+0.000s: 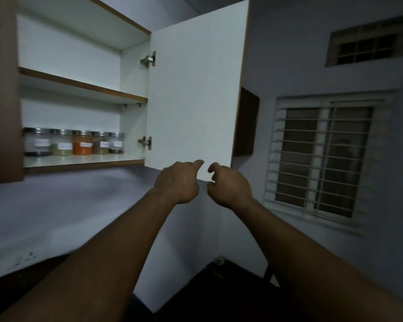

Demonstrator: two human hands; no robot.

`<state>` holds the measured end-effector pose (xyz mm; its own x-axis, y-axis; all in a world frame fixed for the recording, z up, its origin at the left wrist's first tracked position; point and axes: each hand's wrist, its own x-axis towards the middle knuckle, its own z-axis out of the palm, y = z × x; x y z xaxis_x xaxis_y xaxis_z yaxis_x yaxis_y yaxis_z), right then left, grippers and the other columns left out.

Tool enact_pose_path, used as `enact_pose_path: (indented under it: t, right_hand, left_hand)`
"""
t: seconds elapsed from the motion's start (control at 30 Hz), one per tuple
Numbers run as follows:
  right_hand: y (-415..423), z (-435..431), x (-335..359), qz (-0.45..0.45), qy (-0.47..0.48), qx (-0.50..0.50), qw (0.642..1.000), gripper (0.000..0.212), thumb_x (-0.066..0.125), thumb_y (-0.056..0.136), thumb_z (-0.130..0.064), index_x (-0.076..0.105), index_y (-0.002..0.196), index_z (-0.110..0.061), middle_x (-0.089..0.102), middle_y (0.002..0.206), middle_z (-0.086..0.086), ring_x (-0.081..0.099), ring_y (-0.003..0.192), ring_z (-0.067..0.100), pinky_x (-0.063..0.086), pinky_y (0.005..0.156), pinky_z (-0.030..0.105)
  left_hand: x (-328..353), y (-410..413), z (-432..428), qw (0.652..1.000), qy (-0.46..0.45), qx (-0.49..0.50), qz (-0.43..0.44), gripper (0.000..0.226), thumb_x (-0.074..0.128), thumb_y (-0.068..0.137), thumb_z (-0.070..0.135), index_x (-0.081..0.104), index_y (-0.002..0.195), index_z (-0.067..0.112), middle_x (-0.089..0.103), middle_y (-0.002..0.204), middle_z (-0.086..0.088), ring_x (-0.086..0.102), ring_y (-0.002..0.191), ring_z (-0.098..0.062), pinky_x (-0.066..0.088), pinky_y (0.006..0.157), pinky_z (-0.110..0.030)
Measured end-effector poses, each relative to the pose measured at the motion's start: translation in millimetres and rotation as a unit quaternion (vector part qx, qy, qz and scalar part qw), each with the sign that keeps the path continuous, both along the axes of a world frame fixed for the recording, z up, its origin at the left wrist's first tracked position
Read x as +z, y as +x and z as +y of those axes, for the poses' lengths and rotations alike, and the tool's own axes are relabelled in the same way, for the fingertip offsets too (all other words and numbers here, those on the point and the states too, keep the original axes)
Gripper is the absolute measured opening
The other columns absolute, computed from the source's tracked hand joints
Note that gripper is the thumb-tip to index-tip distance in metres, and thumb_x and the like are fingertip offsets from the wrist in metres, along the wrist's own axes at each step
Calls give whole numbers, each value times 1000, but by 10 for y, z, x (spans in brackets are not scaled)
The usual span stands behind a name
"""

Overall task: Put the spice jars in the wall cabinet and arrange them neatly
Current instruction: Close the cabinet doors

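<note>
Several glass spice jars with steel lids and white labels stand in a tidy row on the bottom shelf (84,160) of the open wall cabinet: a dark-filled jar (37,142), a pale green one (61,143), an orange one (82,143), a brown one (100,143) and a small dark one (116,143). The white cabinet door (196,89) is swung open to the right. My left hand (178,181) touches the door's lower inner face with its index finger. My right hand (228,185) pinches the door's bottom edge between thumb and forefinger.
The upper shelf (84,88) holds nothing. The left brown door (1,89) frames the cabinet's left side. A barred window (321,159) and a small vent (365,46) are on the right wall. A dark countertop (219,293) lies below, and wall sockets (28,257) sit at lower left.
</note>
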<state>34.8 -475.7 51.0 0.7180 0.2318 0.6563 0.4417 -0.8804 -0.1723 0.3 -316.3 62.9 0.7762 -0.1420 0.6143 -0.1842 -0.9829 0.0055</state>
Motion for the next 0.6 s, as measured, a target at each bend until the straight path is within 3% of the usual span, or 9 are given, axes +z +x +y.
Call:
enact_pose_path:
  t: [0.1, 0.2, 0.27, 0.43, 0.6]
  right_hand:
    - [132, -338, -15, 14, 38, -25, 999, 47, 65, 90, -33, 57, 135, -23, 71, 119, 0, 66, 107, 22, 56, 83, 35]
    - [330, -560, -58, 40, 101, -25, 994, 42, 68, 91, -31, 61, 130, -19, 70, 121, 3, 67, 105, 23, 56, 81, 33]
    - [487, -650, -124, 62, 125, -16, 990, 46, 70, 90, -30, 59, 133, -17, 68, 125, 5, 66, 108, 25, 54, 82, 32]
    - [927, -749, -322, 119, 162, 12, 980, 62, 69, 91, -29, 47, 148, -17, 60, 142, 7, 59, 126, 27, 51, 102, 38]
    - [1231, -614, -417, 125, 213, 87, 965, 64, 69, 93, -27, 41, 149, -22, 59, 144, 3, 60, 126, 27, 47, 94, 31]
  left_hand:
    - [53, 186, -336, 999, 34, -9, -8, 64, 59, 90, 23, 35, 149, 29, 64, 127, -3, 61, 111, -27, 53, 83, -41]
    - [98, 409, -570, 997, 72, -6, -19, 69, 64, 89, 20, 34, 151, 28, 59, 137, -4, 58, 116, -28, 53, 87, -42]
    - [121, 564, -676, 995, 97, 5, -19, 74, 65, 87, 20, 31, 153, 28, 48, 149, -4, 52, 125, -30, 51, 91, -43]
    - [88, 944, -855, 988, 151, 31, -27, 89, 70, 82, 15, 24, 157, 33, 17, 166, -8, 35, 140, -36, 46, 99, -48]
    - [9, 1213, -879, 984, 166, 42, -37, 87, 68, 88, 21, 20, 157, 42, -7, 168, -7, 21, 147, -40, 45, 103, -51]
